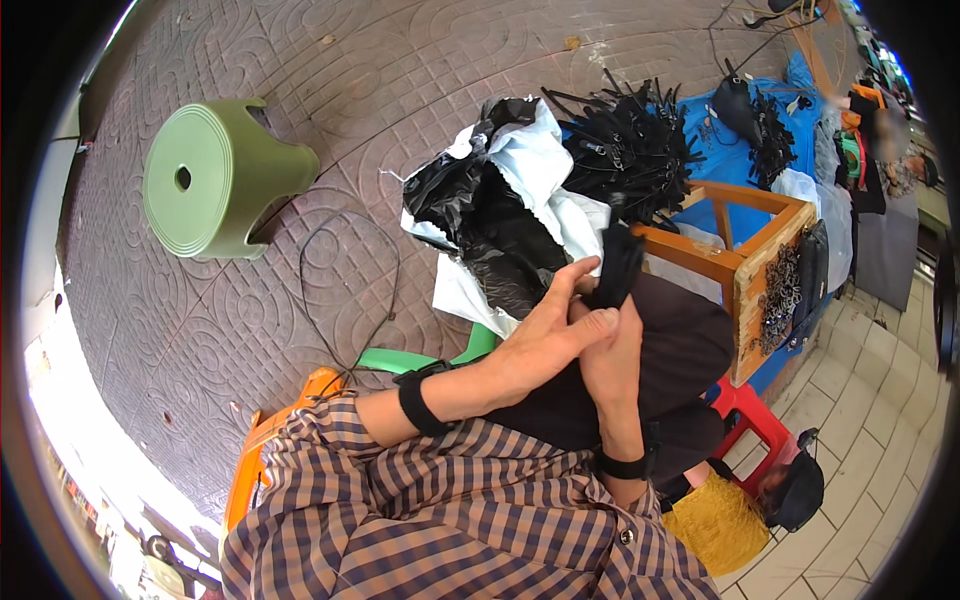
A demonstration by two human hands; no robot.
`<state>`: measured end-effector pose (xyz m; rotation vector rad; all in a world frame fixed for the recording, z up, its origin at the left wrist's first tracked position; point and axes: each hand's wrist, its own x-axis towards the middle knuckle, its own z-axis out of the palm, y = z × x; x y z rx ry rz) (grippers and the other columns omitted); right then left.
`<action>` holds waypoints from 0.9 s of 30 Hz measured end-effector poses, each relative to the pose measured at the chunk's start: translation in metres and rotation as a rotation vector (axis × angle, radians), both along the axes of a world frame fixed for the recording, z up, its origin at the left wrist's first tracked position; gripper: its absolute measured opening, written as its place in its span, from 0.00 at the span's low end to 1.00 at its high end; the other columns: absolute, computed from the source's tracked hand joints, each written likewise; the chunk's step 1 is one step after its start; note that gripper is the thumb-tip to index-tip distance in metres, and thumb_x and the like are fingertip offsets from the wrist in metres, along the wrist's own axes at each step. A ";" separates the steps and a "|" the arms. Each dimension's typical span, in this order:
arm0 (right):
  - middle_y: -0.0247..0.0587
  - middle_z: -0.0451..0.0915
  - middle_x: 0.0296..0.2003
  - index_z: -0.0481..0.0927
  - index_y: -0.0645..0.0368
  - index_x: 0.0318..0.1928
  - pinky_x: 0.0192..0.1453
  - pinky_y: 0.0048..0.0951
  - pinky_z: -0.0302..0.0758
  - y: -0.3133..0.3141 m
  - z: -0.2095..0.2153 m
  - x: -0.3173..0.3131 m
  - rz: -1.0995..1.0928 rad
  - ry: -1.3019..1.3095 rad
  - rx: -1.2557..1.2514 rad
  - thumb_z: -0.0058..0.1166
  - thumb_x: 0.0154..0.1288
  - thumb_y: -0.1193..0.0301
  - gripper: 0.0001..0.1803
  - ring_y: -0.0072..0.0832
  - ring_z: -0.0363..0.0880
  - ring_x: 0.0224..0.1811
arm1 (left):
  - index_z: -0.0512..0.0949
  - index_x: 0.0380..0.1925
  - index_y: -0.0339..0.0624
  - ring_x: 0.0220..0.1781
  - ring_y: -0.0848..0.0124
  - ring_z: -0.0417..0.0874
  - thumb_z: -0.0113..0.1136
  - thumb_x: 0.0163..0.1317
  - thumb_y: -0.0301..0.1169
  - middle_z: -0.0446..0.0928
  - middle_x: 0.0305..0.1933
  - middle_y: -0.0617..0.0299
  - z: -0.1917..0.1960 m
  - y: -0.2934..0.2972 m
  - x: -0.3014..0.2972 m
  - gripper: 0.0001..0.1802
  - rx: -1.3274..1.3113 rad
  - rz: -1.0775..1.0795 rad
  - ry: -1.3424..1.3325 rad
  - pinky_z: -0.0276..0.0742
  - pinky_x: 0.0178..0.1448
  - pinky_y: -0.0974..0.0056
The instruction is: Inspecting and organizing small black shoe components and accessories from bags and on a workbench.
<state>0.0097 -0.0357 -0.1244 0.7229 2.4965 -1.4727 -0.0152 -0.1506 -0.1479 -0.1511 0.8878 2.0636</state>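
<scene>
A bundle of black straps point(620, 265) is held upright above my lap, slightly blurred. My right hand point(612, 360) is closed around its lower end. My left hand point(545, 335) has its index finger and thumb against the bundle's left side, and its thumb meets the right hand; its other fingertips are partly hidden. Just beyond my hands lies an opened plastic bag point(490, 220), white outside and black inside. A large heap of black straps with small metal fittings point(630, 150) is piled behind the bag.
A green plastic stool point(200, 185) lies on its side at the left. To the right stands a wooden frame point(745, 260) with dark metal hardware point(780, 290) on its side. A blue sheet point(735, 150) lies beneath the heap. A person in yellow point(715, 525) is near a red stool point(755, 425).
</scene>
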 end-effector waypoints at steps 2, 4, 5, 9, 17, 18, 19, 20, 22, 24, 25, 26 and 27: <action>0.41 0.79 0.33 0.74 0.65 0.44 0.41 0.31 0.75 0.003 -0.003 -0.002 -0.100 0.055 -0.115 0.51 0.62 0.77 0.09 0.28 0.79 0.35 | 0.60 0.65 0.39 0.67 0.65 0.65 0.50 0.69 0.36 0.65 0.64 0.53 -0.009 -0.010 -0.004 0.27 0.031 0.025 -0.133 0.61 0.68 0.61; 0.37 0.75 0.31 0.73 0.63 0.42 0.41 0.30 0.73 0.008 -0.001 0.001 -0.258 0.059 -0.316 0.50 0.65 0.78 0.06 0.24 0.75 0.32 | 0.67 0.60 0.38 0.64 0.65 0.69 0.49 0.67 0.30 0.69 0.61 0.55 -0.026 -0.025 -0.011 0.22 -0.150 -0.018 0.129 0.65 0.65 0.62; 0.35 0.74 0.32 0.72 0.62 0.41 0.41 0.29 0.73 0.010 -0.001 0.001 -0.340 0.111 -0.435 0.49 0.66 0.78 0.05 0.23 0.73 0.33 | 0.69 0.57 0.37 0.62 0.65 0.72 0.48 0.65 0.27 0.71 0.59 0.55 -0.034 -0.029 -0.011 0.20 -0.361 -0.056 0.391 0.67 0.64 0.62; 0.36 0.73 0.33 0.70 0.60 0.41 0.45 0.33 0.74 0.015 0.006 0.002 -0.550 0.266 -0.775 0.48 0.67 0.78 0.04 0.24 0.72 0.35 | 0.71 0.52 0.36 0.54 0.54 0.76 0.57 0.58 0.28 0.73 0.52 0.49 -0.052 -0.029 0.008 0.20 -0.404 -0.084 0.817 0.71 0.56 0.57; 0.34 0.73 0.27 0.72 0.59 0.38 0.29 0.27 0.71 0.015 0.015 0.000 -0.536 0.269 -0.696 0.53 0.66 0.76 0.03 0.21 0.71 0.24 | 0.72 0.39 0.38 0.39 0.50 0.78 0.55 0.58 0.24 0.75 0.33 0.50 -0.069 -0.020 0.023 0.09 -0.627 -0.179 0.974 0.72 0.44 0.53; 0.32 0.72 0.22 0.72 0.60 0.36 0.22 0.23 0.65 0.012 0.013 0.001 -0.498 0.238 -0.593 0.55 0.64 0.77 0.05 0.18 0.68 0.18 | 0.71 0.38 0.38 0.38 0.50 0.78 0.56 0.58 0.24 0.75 0.32 0.51 -0.068 -0.020 0.024 0.08 -0.611 -0.121 1.016 0.72 0.43 0.53; 0.33 0.72 0.21 0.73 0.61 0.38 0.21 0.21 0.66 0.009 0.010 0.002 -0.395 0.198 -0.373 0.56 0.64 0.77 0.06 0.17 0.69 0.18 | 0.71 0.37 0.38 0.38 0.51 0.78 0.57 0.58 0.24 0.74 0.31 0.51 -0.067 -0.021 0.024 0.08 -0.614 -0.109 1.034 0.72 0.43 0.52; 0.33 0.73 0.23 0.73 0.63 0.39 0.22 0.20 0.66 0.010 0.009 0.002 -0.314 0.095 -0.246 0.58 0.63 0.76 0.08 0.15 0.70 0.18 | 0.70 0.36 0.38 0.37 0.51 0.78 0.57 0.57 0.24 0.74 0.29 0.52 -0.065 -0.021 0.024 0.08 -0.619 -0.096 1.053 0.72 0.43 0.52; 0.39 0.77 0.27 0.73 0.66 0.43 0.27 0.27 0.72 0.012 0.007 0.000 -0.132 -0.113 0.008 0.62 0.58 0.73 0.16 0.27 0.76 0.21 | 0.70 0.37 0.38 0.38 0.51 0.78 0.59 0.57 0.25 0.74 0.30 0.52 -0.060 -0.021 0.025 0.10 -0.640 -0.048 1.103 0.72 0.43 0.52; 0.45 0.78 0.30 0.73 0.67 0.44 0.33 0.34 0.74 0.012 0.003 -0.003 0.108 -0.129 0.331 0.63 0.55 0.72 0.18 0.39 0.78 0.26 | 0.70 0.40 0.39 0.38 0.52 0.79 0.60 0.55 0.25 0.75 0.31 0.52 -0.058 -0.022 0.026 0.13 -0.649 -0.029 1.142 0.73 0.43 0.53; 0.48 0.79 0.31 0.73 0.68 0.44 0.36 0.37 0.75 0.012 0.001 -0.003 0.229 -0.127 0.482 0.63 0.54 0.72 0.20 0.46 0.79 0.28 | 0.71 0.40 0.39 0.38 0.52 0.79 0.59 0.55 0.24 0.75 0.31 0.52 -0.058 -0.022 0.026 0.13 -0.642 -0.050 1.122 0.73 0.43 0.53; 0.56 0.79 0.32 0.74 0.67 0.45 0.44 0.43 0.74 0.013 0.002 -0.004 0.226 -0.315 0.400 0.63 0.52 0.71 0.21 0.57 0.78 0.37 | 0.71 0.40 0.39 0.38 0.51 0.79 0.59 0.55 0.24 0.75 0.31 0.52 -0.059 -0.021 0.025 0.12 -0.639 -0.069 1.107 0.73 0.43 0.52; 0.56 0.79 0.32 0.74 0.67 0.45 0.44 0.43 0.74 0.014 0.002 -0.005 0.222 -0.275 0.401 0.62 0.52 0.71 0.21 0.57 0.78 0.37 | 0.72 0.40 0.39 0.38 0.51 0.79 0.58 0.55 0.23 0.75 0.31 0.51 -0.062 -0.021 0.024 0.12 -0.635 -0.087 1.093 0.73 0.43 0.52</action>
